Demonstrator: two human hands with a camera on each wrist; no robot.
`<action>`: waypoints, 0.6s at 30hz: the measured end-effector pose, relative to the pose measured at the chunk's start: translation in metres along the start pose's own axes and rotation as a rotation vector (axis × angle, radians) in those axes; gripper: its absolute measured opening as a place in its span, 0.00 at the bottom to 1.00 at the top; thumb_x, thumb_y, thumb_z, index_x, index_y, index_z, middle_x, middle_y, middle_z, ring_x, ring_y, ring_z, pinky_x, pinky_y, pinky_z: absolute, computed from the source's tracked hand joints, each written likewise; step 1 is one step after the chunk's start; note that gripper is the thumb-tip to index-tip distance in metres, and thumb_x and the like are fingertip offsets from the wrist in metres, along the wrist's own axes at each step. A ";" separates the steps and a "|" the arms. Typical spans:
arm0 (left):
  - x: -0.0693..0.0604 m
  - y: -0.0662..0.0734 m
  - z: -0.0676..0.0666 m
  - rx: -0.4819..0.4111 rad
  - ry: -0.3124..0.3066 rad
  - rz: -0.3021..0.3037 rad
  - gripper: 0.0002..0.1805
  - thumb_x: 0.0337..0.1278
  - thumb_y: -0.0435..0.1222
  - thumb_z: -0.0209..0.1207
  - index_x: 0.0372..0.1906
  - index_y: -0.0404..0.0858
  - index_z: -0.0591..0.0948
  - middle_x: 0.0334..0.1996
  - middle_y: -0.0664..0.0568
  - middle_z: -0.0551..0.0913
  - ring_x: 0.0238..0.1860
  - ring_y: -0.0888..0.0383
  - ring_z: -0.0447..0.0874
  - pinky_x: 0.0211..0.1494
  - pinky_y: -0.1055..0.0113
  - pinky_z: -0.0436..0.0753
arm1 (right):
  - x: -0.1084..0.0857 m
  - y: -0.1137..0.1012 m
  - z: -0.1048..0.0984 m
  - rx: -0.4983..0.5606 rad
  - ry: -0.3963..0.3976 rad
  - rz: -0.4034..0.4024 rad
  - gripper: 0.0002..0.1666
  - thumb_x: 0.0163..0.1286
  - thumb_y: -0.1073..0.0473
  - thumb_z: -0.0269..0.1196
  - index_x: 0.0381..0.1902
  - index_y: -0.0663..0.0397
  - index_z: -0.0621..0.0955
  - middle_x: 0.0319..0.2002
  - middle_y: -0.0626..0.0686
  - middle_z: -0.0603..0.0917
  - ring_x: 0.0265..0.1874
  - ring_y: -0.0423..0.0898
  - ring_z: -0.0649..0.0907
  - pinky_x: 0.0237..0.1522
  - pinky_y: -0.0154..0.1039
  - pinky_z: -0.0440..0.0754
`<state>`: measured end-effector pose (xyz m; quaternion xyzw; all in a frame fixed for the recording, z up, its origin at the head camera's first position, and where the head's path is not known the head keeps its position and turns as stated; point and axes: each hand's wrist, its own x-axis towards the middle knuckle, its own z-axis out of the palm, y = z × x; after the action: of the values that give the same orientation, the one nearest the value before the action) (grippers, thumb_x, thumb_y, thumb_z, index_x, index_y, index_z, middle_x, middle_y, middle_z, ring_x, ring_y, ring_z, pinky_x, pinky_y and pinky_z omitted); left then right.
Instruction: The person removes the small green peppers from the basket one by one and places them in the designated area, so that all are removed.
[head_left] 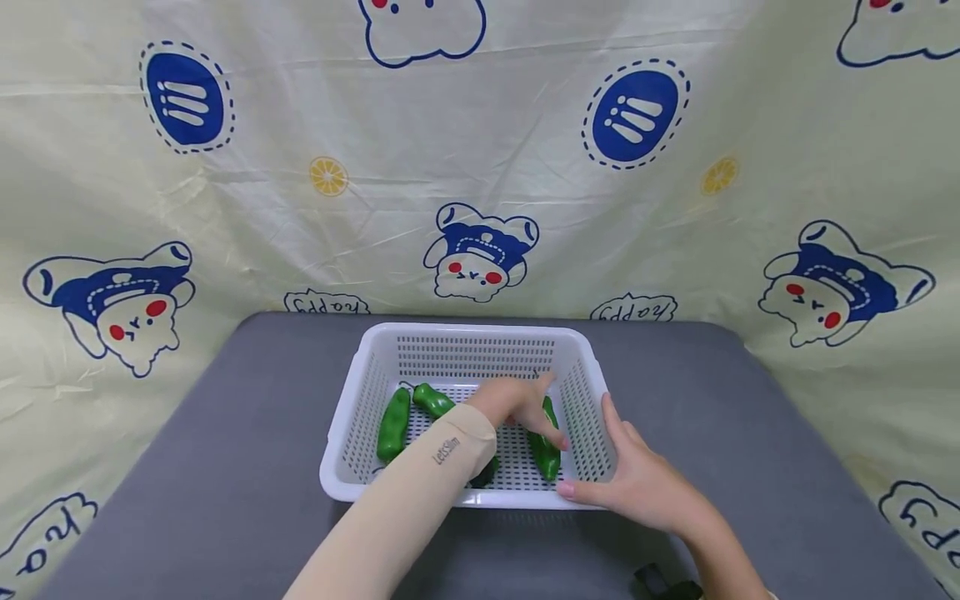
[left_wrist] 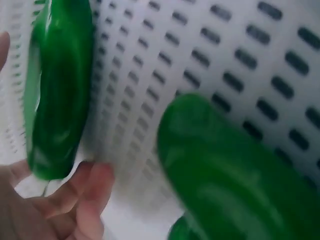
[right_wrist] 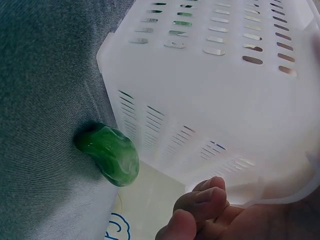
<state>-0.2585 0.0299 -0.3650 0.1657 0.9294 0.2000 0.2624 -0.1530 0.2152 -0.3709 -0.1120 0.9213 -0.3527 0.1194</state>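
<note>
A white perforated plastic basket [head_left: 480,498] holds several green peppers. My left hand [head_left: 517,400] reaches into its right half with fingers spread around a green pepper [head_left: 551,462]. In the left wrist view the left fingers [left_wrist: 95,195] lie beside the end of that pepper [left_wrist: 60,95]; contact is unclear. Another pepper [left_wrist: 235,170] looms close to that camera. My right hand [head_left: 637,479] holds the basket's front right corner, thumb on the front rim and fingers along the right side. In the right wrist view its curled fingers [right_wrist: 205,205] sit by the basket's rim.
Two more peppers, one upright at the left [head_left: 393,425] and one slanted [head_left: 432,400], lie in the basket. Outside the basket, a green pepper [right_wrist: 110,155] rests on the grey table [right_wrist: 45,100]. A printed curtain [head_left: 480,167] hangs behind the table.
</note>
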 end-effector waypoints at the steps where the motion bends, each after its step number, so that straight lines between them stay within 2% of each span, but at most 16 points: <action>1: 0.001 0.000 0.002 0.015 -0.001 0.008 0.61 0.44 0.58 0.73 0.78 0.53 0.48 0.70 0.51 0.67 0.64 0.55 0.71 0.69 0.57 0.72 | 0.000 0.000 0.000 -0.005 0.000 -0.004 0.79 0.53 0.33 0.73 0.78 0.42 0.28 0.74 0.68 0.51 0.59 0.59 0.77 0.51 0.53 0.81; 4: 0.005 0.002 0.006 0.122 0.007 0.000 0.59 0.43 0.61 0.72 0.77 0.50 0.52 0.68 0.52 0.71 0.64 0.57 0.72 0.71 0.59 0.70 | -0.001 0.000 0.000 -0.024 0.010 -0.007 0.79 0.52 0.32 0.73 0.78 0.40 0.28 0.75 0.67 0.51 0.59 0.58 0.77 0.52 0.52 0.80; 8: 0.010 0.004 0.010 0.236 0.014 -0.022 0.58 0.39 0.65 0.72 0.74 0.47 0.58 0.61 0.51 0.76 0.61 0.56 0.76 0.68 0.59 0.73 | -0.001 0.000 0.000 -0.026 0.012 -0.014 0.79 0.53 0.32 0.72 0.78 0.40 0.27 0.75 0.68 0.50 0.60 0.59 0.76 0.54 0.53 0.79; 12: 0.014 0.006 0.012 0.266 0.029 -0.031 0.59 0.34 0.63 0.75 0.73 0.46 0.60 0.58 0.51 0.79 0.60 0.56 0.77 0.66 0.61 0.75 | 0.000 -0.002 0.001 -0.025 0.014 -0.015 0.79 0.53 0.33 0.73 0.78 0.40 0.28 0.75 0.68 0.52 0.60 0.59 0.76 0.55 0.54 0.79; 15: 0.015 0.008 0.014 0.278 0.035 -0.052 0.65 0.33 0.61 0.77 0.77 0.48 0.54 0.61 0.50 0.77 0.63 0.54 0.77 0.67 0.60 0.75 | 0.001 -0.002 0.001 -0.033 0.021 -0.011 0.79 0.53 0.33 0.73 0.78 0.41 0.28 0.74 0.68 0.53 0.59 0.58 0.76 0.55 0.54 0.79; 18: 0.013 0.009 0.014 0.287 0.018 -0.062 0.66 0.32 0.59 0.78 0.77 0.52 0.51 0.58 0.51 0.79 0.59 0.55 0.79 0.65 0.60 0.76 | 0.001 -0.002 0.001 -0.035 0.025 -0.009 0.79 0.53 0.34 0.73 0.78 0.42 0.29 0.74 0.68 0.54 0.59 0.57 0.77 0.55 0.53 0.78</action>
<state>-0.2596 0.0476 -0.3775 0.1708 0.9554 0.0582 0.2337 -0.1539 0.2127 -0.3703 -0.1138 0.9282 -0.3384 0.1043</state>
